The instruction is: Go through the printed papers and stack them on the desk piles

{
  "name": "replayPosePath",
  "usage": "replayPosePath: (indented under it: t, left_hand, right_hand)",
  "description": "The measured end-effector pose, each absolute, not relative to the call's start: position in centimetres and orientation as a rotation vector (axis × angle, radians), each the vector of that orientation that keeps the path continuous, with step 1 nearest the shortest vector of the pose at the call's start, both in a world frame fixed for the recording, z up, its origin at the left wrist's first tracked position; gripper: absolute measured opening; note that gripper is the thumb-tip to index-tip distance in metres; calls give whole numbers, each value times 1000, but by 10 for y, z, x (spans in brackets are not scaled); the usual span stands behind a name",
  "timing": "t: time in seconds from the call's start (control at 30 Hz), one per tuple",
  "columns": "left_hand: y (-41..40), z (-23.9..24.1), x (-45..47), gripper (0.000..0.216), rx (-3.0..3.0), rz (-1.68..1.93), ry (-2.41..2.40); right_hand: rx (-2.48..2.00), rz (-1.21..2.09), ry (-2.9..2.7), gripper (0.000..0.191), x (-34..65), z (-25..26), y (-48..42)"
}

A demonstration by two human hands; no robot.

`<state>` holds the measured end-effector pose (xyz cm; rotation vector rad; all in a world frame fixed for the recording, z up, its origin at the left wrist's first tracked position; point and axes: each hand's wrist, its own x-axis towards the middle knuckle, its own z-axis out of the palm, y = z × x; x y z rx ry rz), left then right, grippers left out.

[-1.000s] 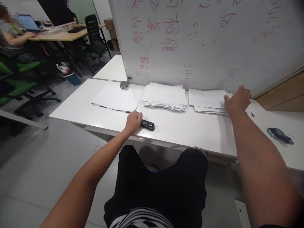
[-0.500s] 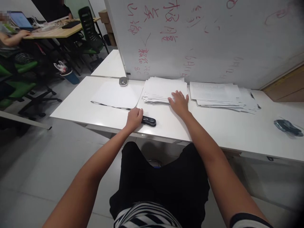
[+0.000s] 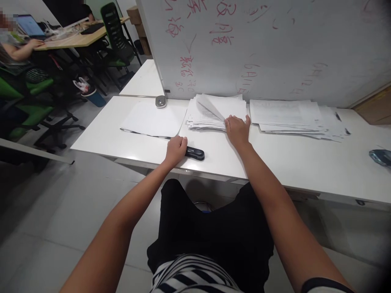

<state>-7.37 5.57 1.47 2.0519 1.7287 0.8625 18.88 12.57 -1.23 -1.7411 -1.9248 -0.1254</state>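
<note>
A black stapler (image 3: 195,153) lies on the white table near its front edge. My left hand (image 3: 176,150) is wrapped round its left part, and the other end sticks out to the right. My right hand (image 3: 238,130) is at the front right of the middle paper stack (image 3: 198,122), fingers curled on the top sheet. That sheet of paper (image 3: 210,106) bends up along its left side, lifted off the pile. Left of the stack rests a pile of white paper (image 3: 152,118) with a dark strip along its front edge.
Another paper stack (image 3: 284,114) spreads out to the right. A small silver-grey object (image 3: 160,101) sits behind the left paper. The whiteboard (image 3: 275,49) with red writing stands at the table's back. A dark, glossy item (image 3: 380,156) lies far right; people work at a desk (image 3: 73,40) back left.
My right hand's spread fingers have curled, and the top sheet's left side has come up. My left hand stays on the stapler. The view has shifted slightly.
</note>
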Motion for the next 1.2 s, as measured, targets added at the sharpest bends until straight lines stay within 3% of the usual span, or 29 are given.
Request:
replayPosePath:
  t: [0.2,0.5,0.8,1.2]
  left_hand:
    - [56,16,-73,42,2042,869,1713]
    - [57,15,-74,41,2027,871,1733]
    - [56,15,-73,42,2010,862,1753]
    - [58,12,-73,42,2003,858,1768]
  right_hand:
    - [-1671,-129,-1939,40,185,-13,124]
    - [-1600,176,-1796,36,193,-15,131]
    - [-1713,350,-1752,59,201,-15,142]
    - [-1769,373,-1686,48,198,-16,149]
